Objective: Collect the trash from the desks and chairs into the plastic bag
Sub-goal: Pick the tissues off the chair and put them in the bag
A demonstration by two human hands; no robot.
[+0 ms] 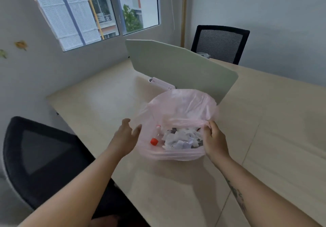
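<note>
- Plastic bag [178,107]: pink, see-through, stood on the desk [98,103] just in front of the divider panel [176,64], mouth open upward.
- Contents: white paper scraps [181,138] heaped toward the right side; a red cap [154,141] lay to their left.
- Right hand [214,138]: forearm reached in from the lower right, fingers curled, pinching the bag's rim at its right edge.
- Left hand [126,136]: forearm stretched forward from the lower left, fingers straight and spread, holding nothing, at the bag's left wall; whether it touched the plastic could not be told.
- Hands stood apart, one on each side of the bag.
- Black mesh chair [35,156]: at the desk's near left edge.
- Second black chair [220,43]: beyond the divider.
- Window [97,11]: in the far wall.
</note>
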